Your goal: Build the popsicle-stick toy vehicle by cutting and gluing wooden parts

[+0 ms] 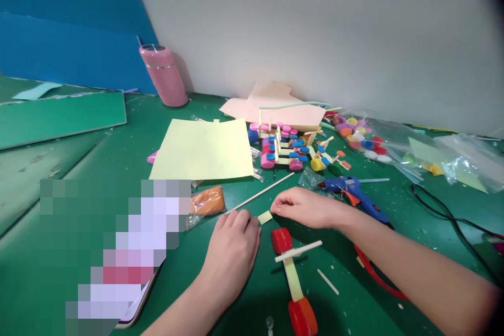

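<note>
A small pale yellow paper strip [265,217] spans the gap between my two hands, just above the green table. My left hand [233,244] is closed at its left end, knuckles up, with the fingertips mostly hidden. From the right, my right hand [301,206] pinches the other end between thumb and fingers. Below them lies a toy-like piece with a red cap-shaped part [282,241] and a red-orange one [303,316], joined by a yellow strip [292,279] with a white stick [298,251] across it. A long thin stick [260,193] rests beyond my hands.
A blue glue gun [360,194] with a black cord [441,211] lies at right. Behind are several colourful assembled pieces [283,149], a yellow sheet [202,149] and plastic bags [429,160]. A packet of orange-brown material [208,201], a phone-like object [144,291] and a pink bottle [165,76] are at left.
</note>
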Demonstrator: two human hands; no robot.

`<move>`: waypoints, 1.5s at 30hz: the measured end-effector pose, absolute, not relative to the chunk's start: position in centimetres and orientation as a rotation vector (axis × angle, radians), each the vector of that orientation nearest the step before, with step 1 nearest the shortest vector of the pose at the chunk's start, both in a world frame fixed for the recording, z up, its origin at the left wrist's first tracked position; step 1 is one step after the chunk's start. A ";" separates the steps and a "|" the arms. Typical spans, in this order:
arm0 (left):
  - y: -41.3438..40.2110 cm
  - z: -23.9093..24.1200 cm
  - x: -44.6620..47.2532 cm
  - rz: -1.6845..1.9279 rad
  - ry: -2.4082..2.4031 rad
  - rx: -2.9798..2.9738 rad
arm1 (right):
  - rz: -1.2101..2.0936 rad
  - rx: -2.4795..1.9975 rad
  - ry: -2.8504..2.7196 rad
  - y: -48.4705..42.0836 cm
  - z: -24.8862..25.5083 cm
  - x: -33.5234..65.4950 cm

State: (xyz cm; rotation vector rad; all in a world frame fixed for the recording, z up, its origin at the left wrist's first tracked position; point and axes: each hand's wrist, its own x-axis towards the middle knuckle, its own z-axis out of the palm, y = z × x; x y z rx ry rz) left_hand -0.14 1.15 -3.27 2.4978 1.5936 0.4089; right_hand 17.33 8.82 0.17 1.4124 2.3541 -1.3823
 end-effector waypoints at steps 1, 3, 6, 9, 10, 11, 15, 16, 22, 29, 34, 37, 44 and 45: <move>1.1 -3.3 -0.1 0.415 1.595 2.511 | -1.421 1.417 2.332 8.8 0.1 17.3; 1.0 -3.5 -0.1 0.429 1.595 2.533 | -1.472 1.436 2.299 8.7 -0.1 17.2; 0.9 -3.6 -0.1 0.448 1.600 2.545 | -1.494 1.472 2.268 8.6 -0.2 17.0; 0.9 -3.7 -0.1 0.461 1.606 2.553 | -1.505 1.472 2.247 8.5 0.0 16.9; 0.9 -3.7 0.0 0.464 1.606 2.555 | -1.511 1.467 2.241 8.5 0.0 16.9; 0.9 -3.7 0.0 0.464 1.606 2.557 | -1.518 1.464 2.237 8.4 0.0 16.9; 0.9 -3.8 0.0 0.453 1.609 2.556 | -1.504 1.484 2.242 8.2 -0.1 16.8; 0.9 -3.8 0.0 0.452 1.609 2.553 | -1.494 1.494 2.249 8.2 -0.2 16.8; 0.8 -3.8 0.0 0.453 1.616 2.551 | -1.443 1.554 2.298 7.9 -0.6 16.6; 0.7 -3.6 -0.3 0.552 1.587 2.514 | -1.402 1.609 2.376 7.6 0.3 17.0; 0.6 -4.0 -0.5 0.658 1.566 2.507 | -1.348 1.651 2.465 7.4 1.9 18.4; 0.6 -4.3 -0.8 0.722 1.537 2.494 | -1.199 1.650 2.593 6.6 4.2 19.6; 1.1 -1.6 -0.6 0.936 1.471 2.154 | -0.268 1.411 2.918 2.6 7.8 21.9; 1.1 -0.7 -0.4 0.968 1.451 2.081 | -0.204 1.399 2.921 2.2 7.8 22.0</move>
